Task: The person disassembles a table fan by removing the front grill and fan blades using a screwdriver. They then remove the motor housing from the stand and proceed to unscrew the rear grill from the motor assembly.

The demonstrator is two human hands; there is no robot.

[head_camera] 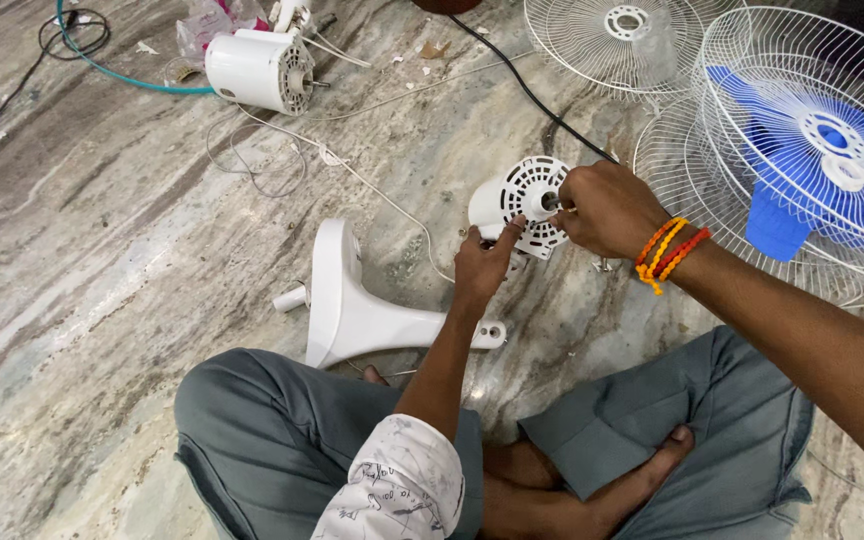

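White fan motor (pixel 522 205) | left hand (pixel 480 265) steadies its underside, open-fingered | right hand (pixel 602 208) pinches something small at its hub | fan stand (pixel 352 310) beside it unattached, wire guards (pixel 802 130) and blue blade (pixel 802 160) beyond unfitted

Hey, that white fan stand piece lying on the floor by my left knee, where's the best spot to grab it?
Probably the narrow neck of the white stand, where it tapers between the broad flared end and the small end with a hole. It lies flat on the marble floor, so come from above with your left hand, the nearer one. The flared end looks too wide for a secure grip.
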